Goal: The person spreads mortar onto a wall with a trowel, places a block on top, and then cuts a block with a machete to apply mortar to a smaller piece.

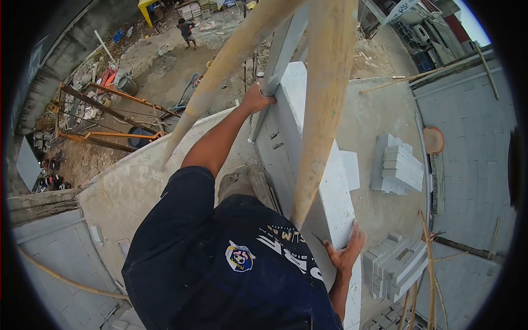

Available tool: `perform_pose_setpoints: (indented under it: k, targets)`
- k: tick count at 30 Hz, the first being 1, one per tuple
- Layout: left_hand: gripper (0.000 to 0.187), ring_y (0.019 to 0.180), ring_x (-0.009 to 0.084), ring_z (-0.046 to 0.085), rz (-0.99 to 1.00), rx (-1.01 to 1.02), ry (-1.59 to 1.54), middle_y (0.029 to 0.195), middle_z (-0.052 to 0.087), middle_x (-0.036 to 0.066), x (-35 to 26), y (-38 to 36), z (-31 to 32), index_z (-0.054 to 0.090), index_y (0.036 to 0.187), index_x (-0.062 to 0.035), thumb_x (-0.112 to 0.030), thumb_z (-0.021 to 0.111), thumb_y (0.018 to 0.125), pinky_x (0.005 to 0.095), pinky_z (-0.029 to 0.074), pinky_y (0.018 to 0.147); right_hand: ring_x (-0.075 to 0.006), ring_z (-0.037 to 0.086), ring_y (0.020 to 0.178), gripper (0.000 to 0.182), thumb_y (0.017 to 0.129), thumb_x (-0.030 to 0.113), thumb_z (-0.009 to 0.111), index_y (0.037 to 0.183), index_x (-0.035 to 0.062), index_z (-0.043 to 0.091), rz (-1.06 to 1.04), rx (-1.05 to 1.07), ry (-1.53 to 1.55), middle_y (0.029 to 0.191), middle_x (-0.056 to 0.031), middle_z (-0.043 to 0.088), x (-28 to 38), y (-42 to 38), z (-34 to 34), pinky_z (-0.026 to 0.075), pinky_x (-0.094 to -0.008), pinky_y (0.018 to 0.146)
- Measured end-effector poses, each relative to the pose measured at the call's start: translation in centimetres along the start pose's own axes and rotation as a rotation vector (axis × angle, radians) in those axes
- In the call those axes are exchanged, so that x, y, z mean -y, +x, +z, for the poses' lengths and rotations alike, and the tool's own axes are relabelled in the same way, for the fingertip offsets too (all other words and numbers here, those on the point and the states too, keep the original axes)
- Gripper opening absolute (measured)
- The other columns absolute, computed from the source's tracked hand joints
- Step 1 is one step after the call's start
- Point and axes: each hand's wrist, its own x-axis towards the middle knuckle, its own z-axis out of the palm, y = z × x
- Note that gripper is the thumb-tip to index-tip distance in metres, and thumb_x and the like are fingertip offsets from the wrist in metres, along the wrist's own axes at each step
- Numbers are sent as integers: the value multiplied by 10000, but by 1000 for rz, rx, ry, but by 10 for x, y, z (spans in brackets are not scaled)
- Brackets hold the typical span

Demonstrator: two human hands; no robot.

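Note:
My left hand (258, 99) is closed round the edge of a grey metal post (283, 52), close to the far end of a white block wall (297, 88). Nearer to me, my right hand (346, 250) grips the near end of a long white block (336, 203) on top of the wall, thumb on one side and fingers on the other. A thick bamboo pole (324, 110) passes in front of the wall between my hands and hides part of it.
Another bamboo pole (220, 60) slants down at the left. Stacks of white blocks (399, 165) and grey-white blocks (396, 267) stand on the concrete floor at the right. An orange metal frame (115, 135) lies beyond the floor edge. A person (187, 33) stands far below.

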Motion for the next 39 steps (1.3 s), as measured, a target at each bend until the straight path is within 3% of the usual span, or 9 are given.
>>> perform_pose_setpoints:
  k: [3, 6, 8, 11, 16, 25, 29, 33, 39]
  targets:
    - [799, 1149, 363, 609, -5, -157, 2, 1228, 630, 229, 17, 7, 13, 517, 1329, -28, -328, 796, 643, 410, 465, 998, -510, 348, 1294, 1180, 563, 429, 890, 1532, 99, 304, 43, 22, 5, 1320, -301, 460, -9, 0, 2, 207, -606, 1151]
    - [820, 1164, 367, 597, -9, -82, -42, 1248, 617, 228, 0, -3, 3, 503, 1350, -39, -329, 792, 640, 405, 460, 1004, -529, 335, 1291, 1191, 561, 430, 889, 1538, 92, 298, 19, -24, -13, 1344, -315, 436, -13, -1, 5, 230, -611, 1126]
    - [985, 1306, 367, 496, -35, 17, -58, 1437, 475, 267, -6, -6, 1, 376, 1474, 14, -360, 784, 659, 383, 389, 1095, -536, 342, 1276, 1187, 565, 434, 885, 1539, 87, 303, 11, -13, -5, 1327, -324, 440, -10, -2, 3, 244, -617, 1110]
    - [837, 1167, 374, 591, 31, -117, -38, 1250, 606, 244, 4, -8, 10, 460, 1398, -79, -274, 783, 650, 403, 459, 1003, -493, 386, 1217, 1175, 567, 477, 875, 1530, 79, 331, -30, -39, -15, 1250, -293, 468, -8, 1, 2, 275, -598, 1077]
    - [872, 1184, 372, 579, 25, -36, -118, 1267, 590, 243, 9, -11, 9, 386, 1448, -77, -204, 765, 673, 403, 450, 1016, -452, 409, 1169, 1179, 570, 520, 863, 1527, 72, 340, -47, -65, -49, 1200, -267, 477, -6, -1, 0, 290, -577, 1051]
    - [905, 1225, 351, 556, 47, -14, -98, 1306, 566, 217, 5, -10, 12, 349, 1454, -40, -165, 781, 669, 391, 426, 1049, -503, 389, 1281, 1150, 613, 543, 831, 1536, 88, 318, 56, 31, 28, 1286, -298, 504, 0, 1, -4, 169, -622, 1164]
    - [876, 1181, 336, 585, 64, 14, -200, 1250, 607, 205, 85, 12, 27, 382, 1426, -33, -161, 799, 667, 384, 443, 1029, -487, 417, 1267, 1142, 587, 522, 848, 1527, 105, 349, 28, -33, -35, 1288, -292, 512, -3, -2, 2, 171, -612, 1175]
    - [735, 1158, 310, 607, 145, 45, -82, 1233, 630, 191, 0, -16, -6, 468, 1356, -20, -145, 803, 714, 393, 468, 998, -457, 444, 1254, 1115, 573, 487, 853, 1509, 108, 382, 37, -23, -9, 1265, -285, 522, 8, -2, -2, 178, -611, 1177]
    - [650, 1159, 263, 600, 117, 187, -142, 1268, 620, 145, 15, -5, -17, 520, 1323, -28, -90, 799, 739, 393, 480, 988, -435, 458, 1239, 1089, 531, 404, 861, 1495, 157, 419, 52, 8, 23, 1272, -271, 499, 20, -5, -7, 177, -626, 1176]
